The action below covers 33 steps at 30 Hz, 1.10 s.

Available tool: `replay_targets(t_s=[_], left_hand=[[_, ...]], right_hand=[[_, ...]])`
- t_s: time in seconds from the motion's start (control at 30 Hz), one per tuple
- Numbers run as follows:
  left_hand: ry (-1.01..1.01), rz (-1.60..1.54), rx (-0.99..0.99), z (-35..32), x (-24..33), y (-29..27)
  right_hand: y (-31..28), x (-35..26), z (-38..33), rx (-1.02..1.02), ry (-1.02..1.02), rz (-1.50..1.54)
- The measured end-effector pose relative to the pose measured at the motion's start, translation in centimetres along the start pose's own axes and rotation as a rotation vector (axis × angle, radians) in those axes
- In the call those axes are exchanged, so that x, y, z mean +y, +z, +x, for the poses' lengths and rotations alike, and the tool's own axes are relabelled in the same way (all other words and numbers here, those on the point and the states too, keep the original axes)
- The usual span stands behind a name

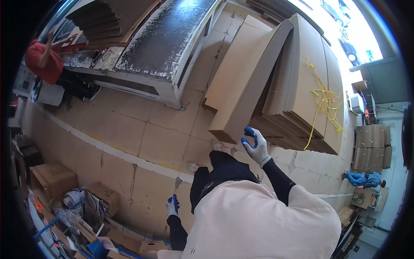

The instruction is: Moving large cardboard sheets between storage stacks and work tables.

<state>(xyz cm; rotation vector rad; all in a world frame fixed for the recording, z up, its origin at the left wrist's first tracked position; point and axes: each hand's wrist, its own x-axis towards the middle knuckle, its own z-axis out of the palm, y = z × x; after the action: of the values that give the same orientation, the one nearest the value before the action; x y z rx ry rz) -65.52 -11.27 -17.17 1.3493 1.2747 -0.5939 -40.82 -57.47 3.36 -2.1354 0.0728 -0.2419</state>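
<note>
Both hands wear white gloves with blue palms and fingers, below dark sleeves. My right hand (258,149) is raised in front of the stacked cardboard sheets, its thumb and fingers apart in a C shape with nothing between them. Just beyond it, the lower corner of a leaning stack of brown cardboard sheets (254,77) rests near the floor. Beside that, a thicker upright bundle of cardboard (308,86) has loose yellow strapping (327,101) tangled on its face. Low at my left side, my left hand (172,205) hangs empty over the floor, fingers extended.
A worn dark-topped table (155,39) stands ahead to the left, with a person in red (45,62) beside it. Boxes (54,179) and scrap cardboard crowd the lower left. Another person in blue (365,179) is far right, near piled cardboard (371,146). A white line (125,157) crosses the floor.
</note>
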Motion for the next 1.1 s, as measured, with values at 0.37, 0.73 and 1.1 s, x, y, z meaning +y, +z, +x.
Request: replay_targets(t_s=[0.37,0.73,1.1], left_hand=[[0.298,0.178,-0.050,7.3,15.2,-3.6],[0.194,0.245,-0.048,11.9,25.0,-18.5],[0.549,0.420,-0.136,19.9,44.6,-19.0]], right_hand=[[11.2,-9.0,2.9,-0.091,0.065,0.143],[33.3,-15.1,19.2,-0.668,-0.066,-0.069],[37.8,-16.1,28.4,-0.481,0.043,-0.225]])
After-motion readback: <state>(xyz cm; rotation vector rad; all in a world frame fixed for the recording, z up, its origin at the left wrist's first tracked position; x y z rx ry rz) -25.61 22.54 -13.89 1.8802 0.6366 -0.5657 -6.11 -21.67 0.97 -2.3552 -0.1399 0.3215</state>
